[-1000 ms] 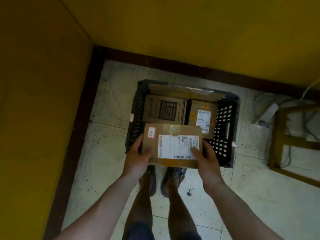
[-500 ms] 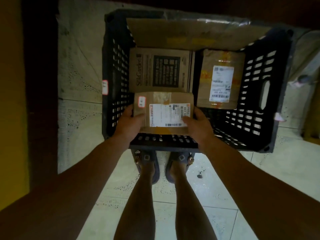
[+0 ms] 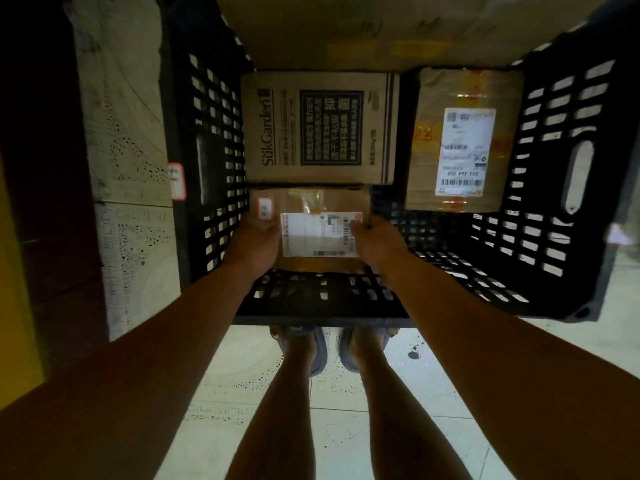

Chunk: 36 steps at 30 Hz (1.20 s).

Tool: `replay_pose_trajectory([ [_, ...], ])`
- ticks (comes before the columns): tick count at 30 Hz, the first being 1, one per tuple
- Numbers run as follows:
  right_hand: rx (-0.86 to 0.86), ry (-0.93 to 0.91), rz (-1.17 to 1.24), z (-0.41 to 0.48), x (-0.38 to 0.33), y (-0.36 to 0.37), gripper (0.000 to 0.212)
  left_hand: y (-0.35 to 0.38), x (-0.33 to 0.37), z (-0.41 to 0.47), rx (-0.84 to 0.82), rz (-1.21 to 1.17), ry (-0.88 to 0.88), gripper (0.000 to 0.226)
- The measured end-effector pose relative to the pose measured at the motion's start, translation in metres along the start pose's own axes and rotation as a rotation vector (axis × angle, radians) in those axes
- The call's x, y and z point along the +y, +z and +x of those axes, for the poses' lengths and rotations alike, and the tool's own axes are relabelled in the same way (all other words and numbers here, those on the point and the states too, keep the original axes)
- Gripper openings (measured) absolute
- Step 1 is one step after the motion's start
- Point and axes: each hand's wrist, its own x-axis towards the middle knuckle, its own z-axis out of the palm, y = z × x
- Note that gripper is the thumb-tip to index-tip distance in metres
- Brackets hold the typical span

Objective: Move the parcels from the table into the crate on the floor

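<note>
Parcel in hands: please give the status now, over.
Left hand and right hand grip parcel by its ends. Parcel inside crate, at near wall, in front of printed box. No block seen; taped parcel lies apart, right.

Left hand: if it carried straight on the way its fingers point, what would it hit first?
Probably the printed box in the crate, just beyond the parcel the left hand holds; depth is unclear, so it might pass above.

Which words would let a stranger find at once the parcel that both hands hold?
Look into the black crate on the floor. Against its near wall, the left hand and right hand grip a brown parcel. Unlike the printed box and the tall parcel behind, it bears a red-edged sticker.
</note>
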Motion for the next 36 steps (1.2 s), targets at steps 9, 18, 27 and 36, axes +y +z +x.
replay_pose_trajectory([
  [9, 0.057, 0.033, -0.020, 0.038, 0.004, 0.022, 0.035, 0.027, -0.009, 0.002, 0.091, 0.318, 0.037, 0.077],
  [18, -0.034, -0.004, 0.088, -0.026, -0.006, -0.022, 0.015, 0.009, 0.024, -0.041, 0.003, 0.231, 0.066, 0.045],
  [27, 0.023, -0.114, 0.157, -0.203, -0.061, -0.129, 0.024, -0.033, 0.131, -0.204, -0.039, -0.126, 0.120, 0.032],
  [36, 0.162, -0.234, 0.435, -0.415, -0.059, -0.183, 0.012, -0.065, 0.190, -0.403, -0.190, -0.274, 0.277, 0.017],
])
